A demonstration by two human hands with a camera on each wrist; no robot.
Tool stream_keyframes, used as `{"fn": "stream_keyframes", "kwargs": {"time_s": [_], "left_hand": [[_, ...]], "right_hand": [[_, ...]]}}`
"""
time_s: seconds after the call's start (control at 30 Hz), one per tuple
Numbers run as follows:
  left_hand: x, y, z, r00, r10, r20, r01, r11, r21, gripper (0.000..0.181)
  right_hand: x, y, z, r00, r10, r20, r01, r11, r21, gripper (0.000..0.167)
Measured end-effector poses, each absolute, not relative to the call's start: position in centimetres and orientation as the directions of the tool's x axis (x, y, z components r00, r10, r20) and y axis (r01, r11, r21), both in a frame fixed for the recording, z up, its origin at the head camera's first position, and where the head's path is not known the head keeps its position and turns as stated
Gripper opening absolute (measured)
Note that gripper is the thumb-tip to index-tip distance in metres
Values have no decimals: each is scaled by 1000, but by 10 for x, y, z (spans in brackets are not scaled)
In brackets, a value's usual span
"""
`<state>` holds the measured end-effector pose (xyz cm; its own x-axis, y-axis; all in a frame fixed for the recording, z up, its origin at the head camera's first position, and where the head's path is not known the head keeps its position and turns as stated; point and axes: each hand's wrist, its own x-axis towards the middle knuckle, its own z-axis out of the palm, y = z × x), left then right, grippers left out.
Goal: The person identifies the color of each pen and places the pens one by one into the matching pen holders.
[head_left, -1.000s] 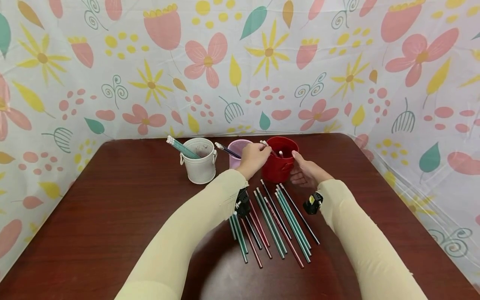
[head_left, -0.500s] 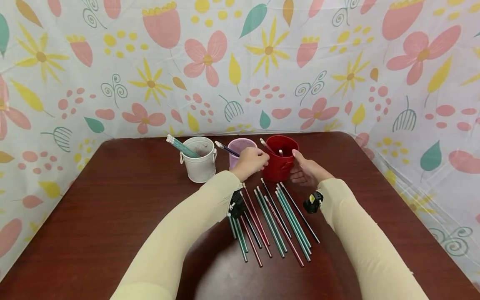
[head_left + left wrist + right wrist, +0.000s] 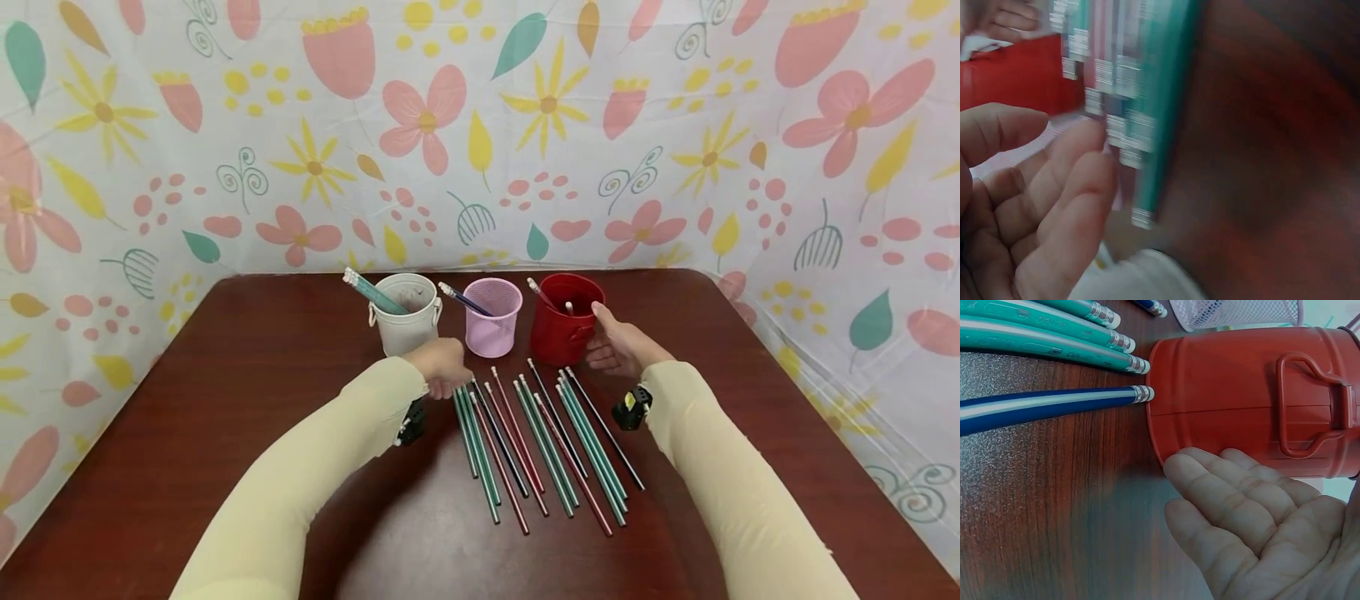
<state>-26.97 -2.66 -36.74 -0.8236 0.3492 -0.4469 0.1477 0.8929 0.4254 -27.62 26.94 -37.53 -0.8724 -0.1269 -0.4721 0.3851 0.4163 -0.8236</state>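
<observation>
My left hand is just in front of the white bucket, by the eraser ends of the leftmost pencils. In the left wrist view its thumb and loosely bent fingers are apart with nothing between them; a green pencil lies beyond, blurred. At the red bucket, my right hand has its thumb at the rim. Its relaxed fingers lie along the bucket's side, below the wire handle. One reddish pencil leans in this bucket, and another eraser tip shows inside.
Between the two buckets stands a pink mesh cup with dark blue pencils. Green pencils lean in the white bucket. Several green, red and dark pencils lie across the brown table. A flowered cloth hangs behind.
My left hand has let go of the reddish pencil, left leaning in the red bucket, and moved left and nearer, past the pink cup. The right hand stays at the red bucket.
</observation>
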Motion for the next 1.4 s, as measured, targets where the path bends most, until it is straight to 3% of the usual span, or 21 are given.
{"fn": "stream_keyframes", "kwargs": {"time_s": [0.33, 1.17, 1.4], "left_hand": [[-268, -44, -395, -827, 283, -486, 78, 913, 400, 35], [-264, -44, -406, -833, 292, -470, 34, 875, 483, 31], [-259, -50, -398, -819, 360, -448, 8, 786, 618, 23]], "right_hand": [[-274, 267, -374, -873, -102, -476, 402, 399, -824, 99], [-275, 269, -375, -874, -113, -474, 394, 408, -824, 99], [-276, 271, -376, -873, -118, -474, 391, 414, -822, 100]]}}
